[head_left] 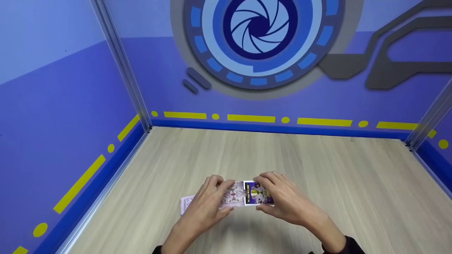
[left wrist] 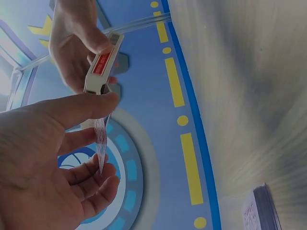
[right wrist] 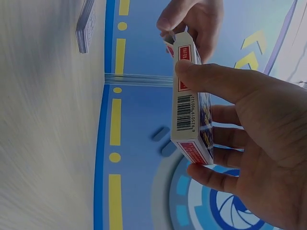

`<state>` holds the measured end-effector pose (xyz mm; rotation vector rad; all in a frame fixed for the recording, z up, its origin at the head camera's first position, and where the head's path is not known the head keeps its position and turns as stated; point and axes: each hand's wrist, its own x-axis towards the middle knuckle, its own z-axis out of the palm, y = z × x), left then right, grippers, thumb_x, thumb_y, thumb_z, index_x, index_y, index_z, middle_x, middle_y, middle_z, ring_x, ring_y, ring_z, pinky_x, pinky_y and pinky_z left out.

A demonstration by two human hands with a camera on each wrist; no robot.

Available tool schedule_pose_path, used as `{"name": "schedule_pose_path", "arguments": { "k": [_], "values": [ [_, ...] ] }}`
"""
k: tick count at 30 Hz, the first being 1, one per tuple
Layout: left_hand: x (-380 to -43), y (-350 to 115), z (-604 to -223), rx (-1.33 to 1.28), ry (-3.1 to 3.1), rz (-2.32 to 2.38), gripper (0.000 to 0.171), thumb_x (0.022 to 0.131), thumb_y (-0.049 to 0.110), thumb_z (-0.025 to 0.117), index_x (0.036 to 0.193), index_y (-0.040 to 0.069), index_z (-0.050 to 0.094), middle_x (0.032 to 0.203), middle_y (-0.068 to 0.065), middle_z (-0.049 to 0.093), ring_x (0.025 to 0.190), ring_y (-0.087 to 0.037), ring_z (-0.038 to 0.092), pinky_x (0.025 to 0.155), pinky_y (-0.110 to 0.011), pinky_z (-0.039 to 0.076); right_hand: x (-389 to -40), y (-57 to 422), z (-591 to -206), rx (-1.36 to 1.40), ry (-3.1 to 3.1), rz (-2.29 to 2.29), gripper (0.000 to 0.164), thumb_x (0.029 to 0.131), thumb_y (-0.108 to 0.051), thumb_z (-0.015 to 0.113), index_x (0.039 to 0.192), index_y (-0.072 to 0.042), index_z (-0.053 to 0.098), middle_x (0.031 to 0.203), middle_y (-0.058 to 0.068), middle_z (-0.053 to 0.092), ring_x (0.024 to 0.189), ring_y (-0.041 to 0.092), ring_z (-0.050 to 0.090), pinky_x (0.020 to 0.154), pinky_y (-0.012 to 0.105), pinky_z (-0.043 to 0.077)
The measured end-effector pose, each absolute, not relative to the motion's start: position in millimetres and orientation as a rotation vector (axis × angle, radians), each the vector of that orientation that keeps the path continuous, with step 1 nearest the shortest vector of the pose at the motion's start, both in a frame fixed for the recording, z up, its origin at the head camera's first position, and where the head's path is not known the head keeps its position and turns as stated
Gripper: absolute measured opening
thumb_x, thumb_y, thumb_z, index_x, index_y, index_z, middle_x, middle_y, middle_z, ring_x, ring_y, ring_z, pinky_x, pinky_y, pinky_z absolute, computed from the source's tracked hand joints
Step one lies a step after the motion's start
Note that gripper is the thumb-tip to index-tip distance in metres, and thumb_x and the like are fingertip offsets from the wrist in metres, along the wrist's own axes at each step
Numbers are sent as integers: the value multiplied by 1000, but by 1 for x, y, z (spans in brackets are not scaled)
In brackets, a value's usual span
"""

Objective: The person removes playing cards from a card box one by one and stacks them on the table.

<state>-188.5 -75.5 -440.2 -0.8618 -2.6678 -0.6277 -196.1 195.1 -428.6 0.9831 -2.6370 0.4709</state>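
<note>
On the box (right wrist: 188,106), only the wrist views show a barcode (right wrist: 184,113).

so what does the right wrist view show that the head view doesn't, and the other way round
Only the right wrist view shows the barcode and the red-printed end panel of the box. Only the head view shows the dark sleeves and the patterned face of the thin piece at the left hand's fingers. Both show the box, the left hand, the right hand, the patterned stack on the table, and the blue wall.
</note>
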Motion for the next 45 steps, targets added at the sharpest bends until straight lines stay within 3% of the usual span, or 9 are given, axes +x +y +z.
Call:
{"name": "schedule_pose_path", "arguments": {
  "k": [10,15,21,27,34,45],
  "values": [
    [-203,-111,-429,-696,-2668,-722,64,84,5,83,142,0,56,137,-13,55,128,-28,52,110,-45,44,-203,211,-423,893,-2582,499,70,81,-36,90,137,-9,59,129,6,61,110,20,60,87,43,55],
    [-203,-130,-425,-565,-2769,-755,70,81,-4,79,145,-2,52,132,-15,55,125,-30,53,104,-45,49,-205,219,-420,815,-2591,542,69,80,-33,90,137,-9,59,130,8,61,109,22,61,82,42,55],
    [-205,-145,-424,-496,-2841,-814,69,75,-14,73,141,-2,57,129,-15,57,121,-30,54,97,-46,50,-207,227,-417,764,-2574,549,70,79,-34,91,137,-8,60,129,9,62,107,22,62,79,40,55],
    [-210,-149,-428,-442,-2931,-830,67,78,-10,79,140,-1,57,137,-19,59,129,-36,55,107,-52,45,-208,234,-415,739,-2565,558,70,78,-33,92,136,-8,60,128,10,62,103,21,61,75,38,55],
    [-216,-148,-441,-402,-3053,-814,67,75,-10,79,138,1,59,132,-16,61,120,-33,58,105,-52,46,-208,235,-413,717,-2573,545,70,80,-35,91,136,-7,60,127,9,62,102,20,61,74,37,53],
    [-218,-143,-457,-371,-3186,-775,68,71,-7,87,134,2,63,134,-17,57,123,-36,54,105,-54,46,-206,233,-411,701,-2617,527,71,80,-37,90,137,-8,60,129,9,62,102,20,61,74,36,53]
  ]
}}
